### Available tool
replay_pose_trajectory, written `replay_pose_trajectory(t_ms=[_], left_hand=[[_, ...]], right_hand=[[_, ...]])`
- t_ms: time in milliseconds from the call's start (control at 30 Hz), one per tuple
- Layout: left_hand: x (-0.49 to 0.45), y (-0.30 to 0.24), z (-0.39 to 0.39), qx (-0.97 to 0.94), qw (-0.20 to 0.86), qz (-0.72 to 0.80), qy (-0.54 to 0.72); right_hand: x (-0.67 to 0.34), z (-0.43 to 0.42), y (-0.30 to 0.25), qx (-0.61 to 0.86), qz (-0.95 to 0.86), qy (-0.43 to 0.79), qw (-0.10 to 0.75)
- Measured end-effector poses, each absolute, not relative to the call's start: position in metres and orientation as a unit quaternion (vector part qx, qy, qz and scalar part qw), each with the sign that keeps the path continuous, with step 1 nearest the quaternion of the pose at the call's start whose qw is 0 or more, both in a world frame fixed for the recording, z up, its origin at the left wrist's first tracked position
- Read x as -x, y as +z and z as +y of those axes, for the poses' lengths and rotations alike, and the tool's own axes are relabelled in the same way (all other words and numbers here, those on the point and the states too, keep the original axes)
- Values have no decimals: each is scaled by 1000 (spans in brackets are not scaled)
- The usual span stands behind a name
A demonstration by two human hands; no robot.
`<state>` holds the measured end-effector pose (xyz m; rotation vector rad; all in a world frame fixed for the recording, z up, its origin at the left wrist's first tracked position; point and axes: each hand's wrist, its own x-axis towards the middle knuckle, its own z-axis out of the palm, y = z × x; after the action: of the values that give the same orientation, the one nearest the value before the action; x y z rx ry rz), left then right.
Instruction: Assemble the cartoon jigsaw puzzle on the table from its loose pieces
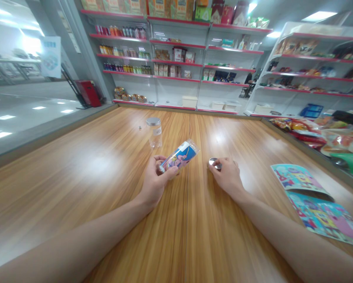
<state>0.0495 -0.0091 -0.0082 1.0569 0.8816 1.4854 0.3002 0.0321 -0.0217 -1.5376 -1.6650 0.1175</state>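
My left hand (158,179) is closed around a clear plastic jar (181,156), held tilted above the wooden table. Blue and pink cartoon artwork shows through or on its side, with a white label near one end. At the right, my right hand (228,175) pinches a round silver lid (214,163) at the tabletop. Beyond my left hand, a second clear jar (155,135) stands upright with a silver lid on and a white label. Two colourful cartoon sheets, an upper one (300,179) and a lower one (326,216), lie right of my right forearm.
A tiny object (140,127) lies left of the standing jar. The wooden table (105,220) has a raised edge. Bagged goods (309,135) are heaped past its right edge. Shelves (176,76) of bottles and packages stand behind it, and a red box (89,93) sits on the floor at left.
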Motion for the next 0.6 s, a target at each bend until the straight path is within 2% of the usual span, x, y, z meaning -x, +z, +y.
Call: replay_pose_trajectory(t_ms=[133, 267, 500, 600], left_hand=[[-49, -8, -13, -513, 471, 404, 594], [-51, -5, -17, -569, 437, 426, 551], [-53, -9, -16, -699, 318, 444, 462], [-52, -9, -15, -708, 321, 439, 450]], right_hand=[[-293, 21, -9, 565, -695, 28, 444], [-279, 4, -2, 438, -759, 60, 479], [-278, 4, -11, 423, -754, 122, 487], [-279, 5, -13, 406, -762, 131, 487]])
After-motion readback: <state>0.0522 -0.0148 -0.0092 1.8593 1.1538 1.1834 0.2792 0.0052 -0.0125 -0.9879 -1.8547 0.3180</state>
